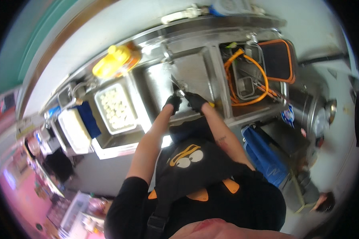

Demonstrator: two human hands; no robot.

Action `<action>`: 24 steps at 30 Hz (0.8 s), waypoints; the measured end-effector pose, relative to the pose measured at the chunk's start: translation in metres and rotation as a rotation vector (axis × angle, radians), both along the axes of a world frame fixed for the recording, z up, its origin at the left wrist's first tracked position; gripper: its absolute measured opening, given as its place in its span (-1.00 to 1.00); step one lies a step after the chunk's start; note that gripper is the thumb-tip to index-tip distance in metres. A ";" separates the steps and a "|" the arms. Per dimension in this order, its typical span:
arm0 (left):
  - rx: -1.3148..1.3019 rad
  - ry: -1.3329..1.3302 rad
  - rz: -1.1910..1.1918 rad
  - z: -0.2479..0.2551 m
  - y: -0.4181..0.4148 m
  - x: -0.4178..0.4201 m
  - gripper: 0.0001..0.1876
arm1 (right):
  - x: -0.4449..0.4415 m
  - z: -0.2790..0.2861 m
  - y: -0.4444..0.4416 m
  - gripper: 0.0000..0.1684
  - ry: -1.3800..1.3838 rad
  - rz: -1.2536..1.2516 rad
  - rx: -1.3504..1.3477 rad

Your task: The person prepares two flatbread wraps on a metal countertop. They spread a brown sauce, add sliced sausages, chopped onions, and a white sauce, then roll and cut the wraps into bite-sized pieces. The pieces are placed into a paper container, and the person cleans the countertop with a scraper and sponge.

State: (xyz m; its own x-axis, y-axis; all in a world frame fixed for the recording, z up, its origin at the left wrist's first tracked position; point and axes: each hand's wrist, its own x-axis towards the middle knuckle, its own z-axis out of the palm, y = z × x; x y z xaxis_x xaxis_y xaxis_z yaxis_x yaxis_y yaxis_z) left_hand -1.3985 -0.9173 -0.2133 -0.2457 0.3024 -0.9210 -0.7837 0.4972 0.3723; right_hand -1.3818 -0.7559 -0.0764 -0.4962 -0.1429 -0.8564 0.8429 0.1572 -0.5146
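My left hand (173, 103) and my right hand (195, 101), both in black gloves, are close together over the middle basin (194, 67) of a steel sink. From my right hand a slim metal tool that looks like a knife (176, 82) slants up and left, its pointed end toward the faucet (167, 53). Blur hides the details of its handle. My left hand is curled beside the tool; whether its fingers grip it is unclear. A small yellow item (211, 104) shows beside my right wrist.
In the left basin sits a white tub (133, 119) of pale pieces. Yellow bottles (115, 61) stand on the back ledge. The right basin holds an orange hose (266, 76), metal pans (246, 87) and an orange-rimmed tray (275, 59). Blue cloth (264, 158) hangs at right.
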 end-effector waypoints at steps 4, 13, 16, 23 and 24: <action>0.064 0.374 -0.435 0.023 0.029 0.027 -0.64 | -0.009 -0.130 0.032 -0.40 0.433 0.517 0.450; -0.347 0.655 -0.317 0.022 0.052 -0.028 -0.54 | 0.006 -0.032 0.090 -0.52 0.061 0.098 0.231; -0.366 0.741 -0.357 -0.019 0.053 -0.026 -0.65 | 0.017 -0.010 0.082 -0.52 0.256 0.241 0.419; -0.150 0.775 -0.181 0.037 0.062 0.039 -0.55 | -0.024 -0.040 0.036 -0.53 0.407 0.407 0.671; -0.139 0.615 -0.147 0.078 0.058 0.034 -0.55 | -0.037 -0.028 0.033 -0.52 0.076 0.296 0.521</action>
